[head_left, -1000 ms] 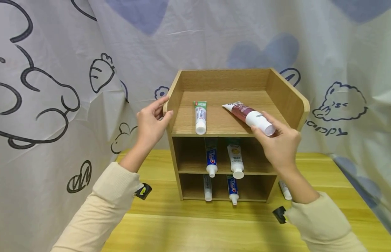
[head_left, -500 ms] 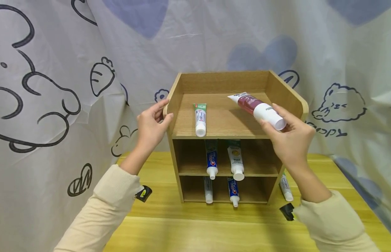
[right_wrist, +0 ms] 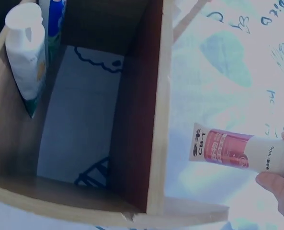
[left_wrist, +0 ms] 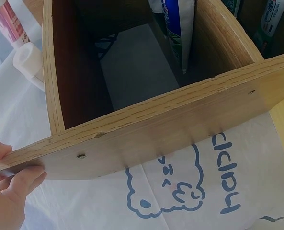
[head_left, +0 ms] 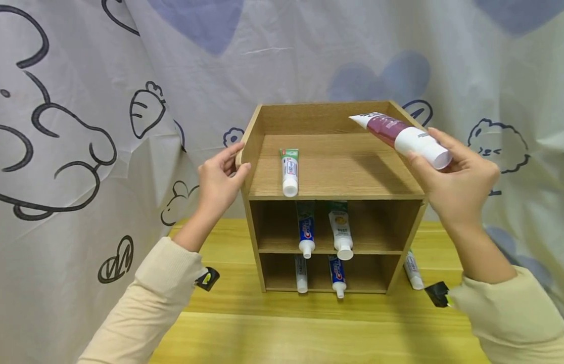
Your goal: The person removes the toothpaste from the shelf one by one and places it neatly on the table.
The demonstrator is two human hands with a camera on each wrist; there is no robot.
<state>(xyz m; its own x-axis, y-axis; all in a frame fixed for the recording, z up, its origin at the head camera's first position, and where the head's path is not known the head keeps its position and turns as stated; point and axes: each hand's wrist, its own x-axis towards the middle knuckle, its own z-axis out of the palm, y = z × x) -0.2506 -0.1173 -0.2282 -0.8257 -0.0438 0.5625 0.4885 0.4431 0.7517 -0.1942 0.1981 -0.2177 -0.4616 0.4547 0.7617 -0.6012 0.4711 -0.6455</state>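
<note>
My right hand holds a maroon-and-white toothpaste tube by its white cap end, raised over the right side of the wooden shelf's top. Its flat end points up and to the left, and the right wrist view shows the tube apart from the shelf's boards. My left hand grips the front edge of the left side panel, with thumb and fingers on either face of the board. On the top of the wooden shelf lies a green-and-white toothpaste tube, cap toward me.
The middle level holds a blue tube and a white tube. Below lie a grey-white tube and another blue tube. One more tube rests on the yellow table, right of the shelf. A printed curtain hangs behind.
My right hand has lifted the maroon-and-white toothpaste tube off the shelf's top and carried it up and to the right. My left hand has stayed on the side panel.
</note>
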